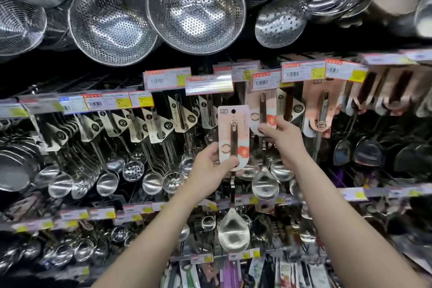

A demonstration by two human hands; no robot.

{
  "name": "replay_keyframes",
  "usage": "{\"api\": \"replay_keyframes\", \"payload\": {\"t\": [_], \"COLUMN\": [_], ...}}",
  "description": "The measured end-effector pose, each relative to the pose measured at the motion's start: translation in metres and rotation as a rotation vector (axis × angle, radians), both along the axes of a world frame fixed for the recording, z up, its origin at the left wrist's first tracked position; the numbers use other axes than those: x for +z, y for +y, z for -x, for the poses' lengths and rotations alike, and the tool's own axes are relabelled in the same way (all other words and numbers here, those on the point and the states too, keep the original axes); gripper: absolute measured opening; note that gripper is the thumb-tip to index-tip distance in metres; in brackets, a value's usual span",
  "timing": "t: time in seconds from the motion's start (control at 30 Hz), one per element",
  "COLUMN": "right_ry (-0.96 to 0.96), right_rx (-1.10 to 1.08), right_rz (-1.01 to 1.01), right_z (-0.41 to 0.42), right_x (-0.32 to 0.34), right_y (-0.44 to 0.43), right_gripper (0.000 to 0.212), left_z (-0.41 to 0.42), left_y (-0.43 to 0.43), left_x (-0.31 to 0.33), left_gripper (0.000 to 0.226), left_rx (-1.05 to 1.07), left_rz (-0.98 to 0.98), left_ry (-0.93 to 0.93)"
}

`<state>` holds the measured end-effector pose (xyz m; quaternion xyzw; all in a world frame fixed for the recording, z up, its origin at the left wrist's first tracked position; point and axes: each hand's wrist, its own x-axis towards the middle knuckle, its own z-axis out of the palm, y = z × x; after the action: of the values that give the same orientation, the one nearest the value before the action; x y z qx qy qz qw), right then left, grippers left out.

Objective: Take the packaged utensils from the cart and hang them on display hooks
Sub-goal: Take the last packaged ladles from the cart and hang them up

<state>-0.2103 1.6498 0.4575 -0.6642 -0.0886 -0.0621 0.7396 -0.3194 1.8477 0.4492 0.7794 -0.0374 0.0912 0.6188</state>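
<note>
My left hand (pixel 211 166) grips a packaged steel spoon (pixel 232 138) by its pink card. The card's hang hole is at the top, and the spoon's bowl (pixel 233 232) dangles below my hand. My right hand (pixel 279 138) pinches the lower edge of a matching pink-carded spoon (pixel 263 110) that hangs on a display hook under a price tag (pixel 266 80). The held pack is upright, just left of the hanging ones. No cart is in view.
Perforated steel colanders (pixel 196 7) hang overhead. Rows of carded ladles and skimmers (pixel 140 128) fill the hooks to the left, spatulas (pixel 364 149) those to the right. Price-tag rails (pixel 117 100) run across, with more utensils on the lower rows.
</note>
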Motion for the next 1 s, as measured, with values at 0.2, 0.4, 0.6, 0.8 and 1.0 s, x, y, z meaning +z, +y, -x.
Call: {"api": "replay_keyframes", "payload": {"t": [0.2,0.4,0.6,0.8,1.0], "right_ry": [0.002,-0.014,-0.005,-0.014,-0.005], "right_rx": [0.021,0.07,0.082,0.132,0.122], "right_rz": [-0.006,-0.072,-0.14,-0.154,-0.169], "right_z": [-0.007,-0.012,-0.014,-0.013,-0.009], "right_x": [-0.001,0.005,-0.015,-0.009,-0.011], "right_y": [0.002,-0.001,-0.007,-0.008,-0.008], "right_gripper": [0.01,0.011,0.017,0.013,0.013], "left_z": [0.0,-0.011,-0.019,-0.024,-0.025], "left_y": [-0.003,-0.014,-0.019,-0.025,-0.031], "left_x": [-0.001,0.008,0.012,0.009,0.009], "left_gripper": [0.032,0.028,0.029,0.032,0.03], "left_rx": [-0.009,0.021,0.035,0.046,0.044], "left_rz": [-0.019,0.004,0.025,0.022,0.012], "left_ry": [-0.006,-0.016,-0.025,-0.011,-0.006]}}
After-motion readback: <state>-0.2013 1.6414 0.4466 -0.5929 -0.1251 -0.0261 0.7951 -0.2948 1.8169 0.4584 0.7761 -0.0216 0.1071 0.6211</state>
